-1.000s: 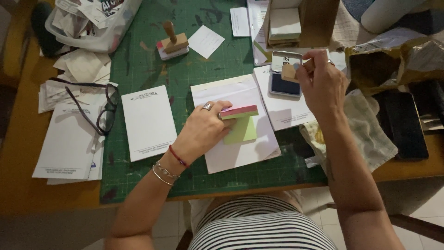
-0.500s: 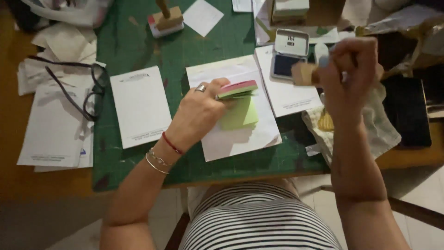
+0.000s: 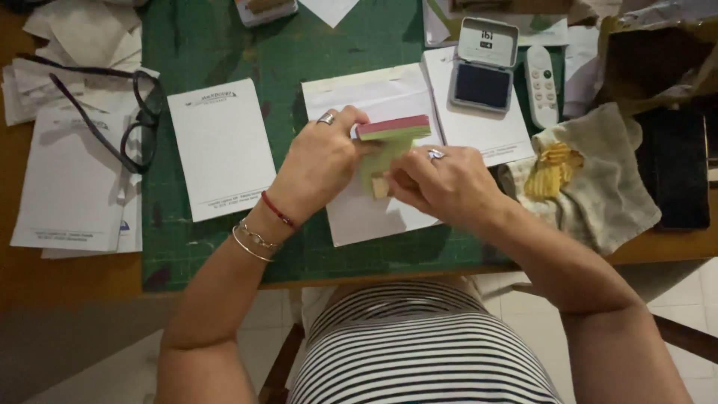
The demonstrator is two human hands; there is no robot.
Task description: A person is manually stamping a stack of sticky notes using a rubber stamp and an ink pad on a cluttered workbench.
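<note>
We find the left hand (image 3: 318, 168) pinching a light, floppy sticky-note pad (image 3: 393, 129) by its edge. The right hand (image 3: 441, 183), just beside it, grips a small, rigid wooden stamp (image 3: 380, 185).

The right hand (image 3: 449, 183) covers nearly all of a small wooden block (image 3: 380, 185); only 1 pale corner peeks out, so its face can't be made out. The left hand (image 3: 318, 168) hides the near end of the sticky-note pad (image 3: 394, 127). At the top edge, a stamp (image 3: 265, 7) and a white paper square (image 3: 329, 9) are cut off.
</note>
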